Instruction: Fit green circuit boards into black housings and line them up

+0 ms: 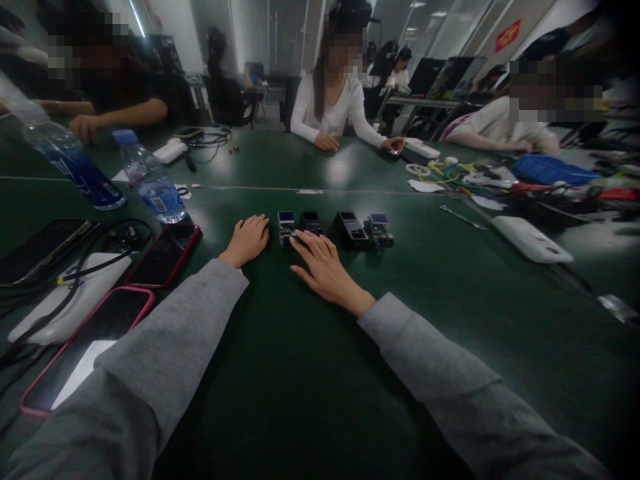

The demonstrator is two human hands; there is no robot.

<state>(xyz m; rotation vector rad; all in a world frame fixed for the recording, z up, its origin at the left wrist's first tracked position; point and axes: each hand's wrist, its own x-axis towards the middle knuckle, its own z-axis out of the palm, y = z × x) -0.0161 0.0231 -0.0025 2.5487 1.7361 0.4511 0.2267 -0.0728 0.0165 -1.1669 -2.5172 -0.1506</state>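
Note:
Four-sided small devices stand in a row on the green table [300,347]. At the row's left end is a circuit board with a small screen [287,219]; beside it sits a black casing [311,219]. Another black casing [350,227] and a second circuit board with a screen [380,227] are farther right. My right hand [323,267] reaches over the left pair, fingers stretched out, fingertips at the left board and hiding part of the black casing. Whether it presses on them I cannot tell. My left hand [247,239] lies flat on the table, left of the row, holding nothing.
On the left are phones [165,257], a white power bank [100,273], cables and two water bottles [157,183]. To the right lie a wrench [463,217], a white device [533,239], tangled wires and a blue tray [553,170]. Several people sit across the table.

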